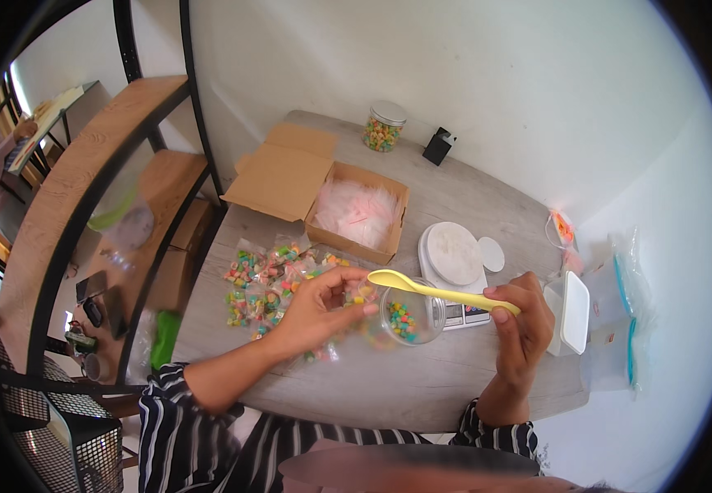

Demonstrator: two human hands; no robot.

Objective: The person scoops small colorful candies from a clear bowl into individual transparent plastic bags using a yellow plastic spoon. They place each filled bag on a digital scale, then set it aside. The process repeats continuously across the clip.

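My right hand point(519, 333) grips the handle of a yellow plastic spoon point(439, 294), whose bowl points left over the candies. In my left hand point(316, 311), thumb and fingers hold a small clear bag point(359, 293) with a few colourful candy pieces in it; its outline is partly blurred. Beneath the spoon stands an open clear plastic jar point(413, 314) with small yellow, green and teal candies at its bottom. Left of the jar lies a pile of small filled candy bags point(269, 271), partly covered by my left hand.
An open cardboard box point(398, 228) holds empty-looking clear bags. A white kitchen scale point(454, 252) stands behind the jar, beside a white round lid point(491, 254). At the back are a full lidded candy jar point(384, 126) and black holder point(437, 146). White-lidded container point(575, 313) stands right; wooden shelves point(97, 148) left.
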